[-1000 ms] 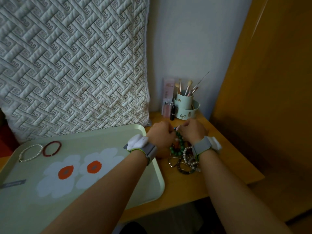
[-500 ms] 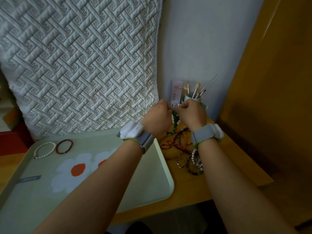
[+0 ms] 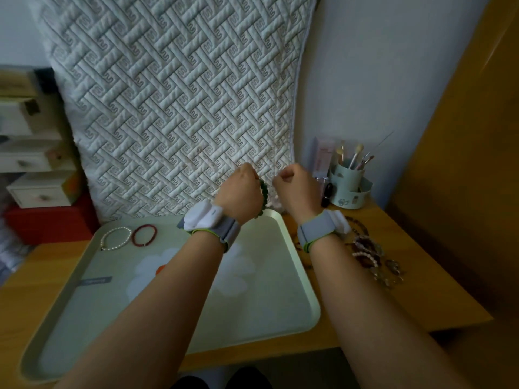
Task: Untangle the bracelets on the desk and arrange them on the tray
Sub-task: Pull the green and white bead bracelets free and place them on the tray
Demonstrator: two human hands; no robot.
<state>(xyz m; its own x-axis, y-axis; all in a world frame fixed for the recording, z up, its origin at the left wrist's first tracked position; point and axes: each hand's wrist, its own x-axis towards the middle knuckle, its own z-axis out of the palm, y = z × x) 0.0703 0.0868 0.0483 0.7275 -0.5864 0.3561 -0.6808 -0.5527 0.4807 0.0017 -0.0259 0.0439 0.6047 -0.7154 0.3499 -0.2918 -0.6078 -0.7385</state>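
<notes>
My left hand [image 3: 241, 192] is raised above the tray's far edge, fingers closed on a green bead bracelet [image 3: 264, 197] that hangs down beside it. My right hand [image 3: 295, 189] is a fist just to the right, a small gap apart; whether it pinches anything is unclear. The pale green tray [image 3: 297, 265] with white and orange flowers holds a white pearl bracelet [image 3: 116, 238] and a dark red bracelet [image 3: 144, 234] in its far left corner. A tangled pile of bracelets [image 3: 370, 256] lies on the wooden desk right of the tray.
A quilted white pad [image 3: 179, 108] leans on the wall behind the tray. A brush holder [image 3: 349, 183], a lipstick and a pink box stand at the back right. Small drawers [image 3: 33, 186] sit at the left. A wooden panel [image 3: 463, 164] bounds the right side.
Both hands rose from the pile and shifted left over the tray's far edge. The green bead bracelet came up free of the tangle, and the hands have drawn slightly apart.
</notes>
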